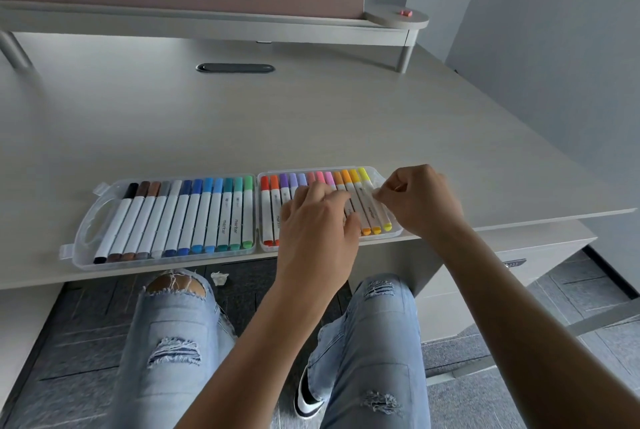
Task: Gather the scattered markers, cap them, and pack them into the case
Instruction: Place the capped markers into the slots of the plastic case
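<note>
Case (86, 220): clear, open flat at desk (311, 116) front edge, both halves filled with capped markers (194, 213) | Left hand (315, 217): fingers spread, pressing right-half markers | Right hand (420, 200): fingertips pinched at case's right rim beside yellow marker (375, 203); grip object unclear

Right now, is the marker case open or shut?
Open. The clear case lies spread flat on the desk, both halves face up with capped markers in rows, no lid over them.
</note>
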The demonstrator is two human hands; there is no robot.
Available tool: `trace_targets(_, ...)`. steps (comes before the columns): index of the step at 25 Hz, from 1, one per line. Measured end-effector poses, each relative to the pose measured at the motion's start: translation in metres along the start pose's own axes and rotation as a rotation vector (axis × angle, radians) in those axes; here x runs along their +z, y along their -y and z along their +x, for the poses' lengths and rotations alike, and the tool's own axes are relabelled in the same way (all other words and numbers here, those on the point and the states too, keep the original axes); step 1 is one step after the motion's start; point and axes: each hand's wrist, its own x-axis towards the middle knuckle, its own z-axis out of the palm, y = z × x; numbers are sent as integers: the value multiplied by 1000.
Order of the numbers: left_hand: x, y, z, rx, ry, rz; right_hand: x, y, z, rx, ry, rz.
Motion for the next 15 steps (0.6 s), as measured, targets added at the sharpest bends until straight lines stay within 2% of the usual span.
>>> trace_targets(8,-5,2,-9,34,209,199,6,-11,-6,66,-26,173)
trace_targets(12,-2,6,-8,-20,255,337,10,-16,-11,62,-24,38)
trace_targets(15,2,4,-8,-9,256,430,16,-17,-20,14,-94,58)
